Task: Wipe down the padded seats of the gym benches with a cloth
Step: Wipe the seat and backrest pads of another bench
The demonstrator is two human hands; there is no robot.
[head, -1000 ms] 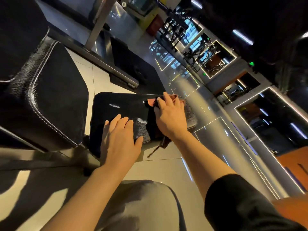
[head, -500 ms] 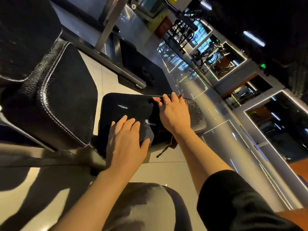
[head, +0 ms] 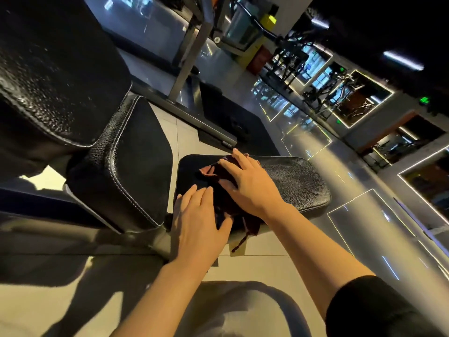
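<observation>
Leftmost, my left hand is resting on the seat, fingers straight and together, bracing its near edge. Centre, my right hand is pressing the cloth flat, fingers spread. Wiping appears underway; next, I judge, a sweep rightward across the uncovered padding. Dark maroon, the cloth is lying crumpled, one end dangling off the seat.

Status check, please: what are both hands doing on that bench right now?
Right hand flat on dark reddish cloth, pressing it onto small black padded seat. Left hand open, bracing seat's near edge. Nothing in the way.
</observation>
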